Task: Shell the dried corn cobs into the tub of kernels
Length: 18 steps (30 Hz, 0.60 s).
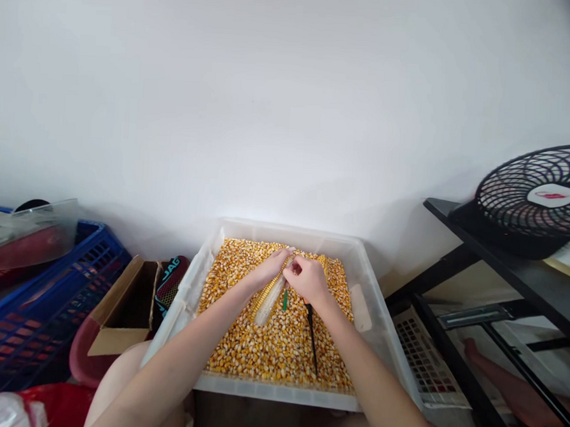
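Head view caught both hands over the clear plastic tub (371,288) of loose, pebbly yellow kernels (268,346): left hand (273,268) closed on a long, half-stripped corn cob (270,299), pale and bare below; right hand (307,280) clenched beside it, contents unclear.

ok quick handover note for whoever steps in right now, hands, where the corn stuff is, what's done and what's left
Left hand: grips the upper end of the corn cob, holding it slanted over the bin.
Right hand: closed at the cob's top, with a green-tipped tool poking out below the fingers; how it is gripped is hidden.
Clear plastic bin: floor covered with loose kernels. A thin black tool lies on the kernels under the right wrist.
Done: part of the cob is bare and pale.
Left: rows of yellow kernels remain along the cob's left side.
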Available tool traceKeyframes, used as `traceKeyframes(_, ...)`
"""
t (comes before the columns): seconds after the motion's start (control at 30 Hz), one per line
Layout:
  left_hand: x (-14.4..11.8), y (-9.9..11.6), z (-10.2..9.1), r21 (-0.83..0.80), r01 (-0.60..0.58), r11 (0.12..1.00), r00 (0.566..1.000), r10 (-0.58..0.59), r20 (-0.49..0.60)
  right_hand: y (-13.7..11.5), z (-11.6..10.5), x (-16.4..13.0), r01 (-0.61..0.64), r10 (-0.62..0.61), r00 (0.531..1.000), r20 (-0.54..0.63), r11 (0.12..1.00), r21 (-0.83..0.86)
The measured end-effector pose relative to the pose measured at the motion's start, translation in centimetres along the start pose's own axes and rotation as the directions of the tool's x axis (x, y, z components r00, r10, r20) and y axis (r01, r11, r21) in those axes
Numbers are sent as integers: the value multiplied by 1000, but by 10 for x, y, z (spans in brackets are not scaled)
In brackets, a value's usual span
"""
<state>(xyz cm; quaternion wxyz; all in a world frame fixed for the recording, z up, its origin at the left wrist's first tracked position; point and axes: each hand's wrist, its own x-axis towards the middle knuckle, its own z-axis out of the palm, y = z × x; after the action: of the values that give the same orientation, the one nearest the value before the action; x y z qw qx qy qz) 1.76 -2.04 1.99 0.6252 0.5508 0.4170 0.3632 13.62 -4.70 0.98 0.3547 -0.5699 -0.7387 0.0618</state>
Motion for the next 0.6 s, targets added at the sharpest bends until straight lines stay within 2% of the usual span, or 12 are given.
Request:
traceKeyframes(0.13,3,-12,-5,-91,207,974,968,-191,162,5,4,-1,-48,41,998,43,986,158)
traceKeyframes(0.27,7,-20,-12,-122,297,947,917,-247,313,8,5,-1,-76,43,992,121,955,286)
traceKeyframes(0.37,10,-21,-15,-141,357,923,872,-276,405,7,0,-2,1,-41,989,144,963,268)
traceKeyframes(0.47,11,-21,-15,-181,394,901,856,-289,428,6,-7,-2,76,-114,980,163,972,223)
traceKeyframes(0.6,10,-18,-15,-222,414,883,863,-303,405,7,-11,-1,80,-144,969,203,953,291)
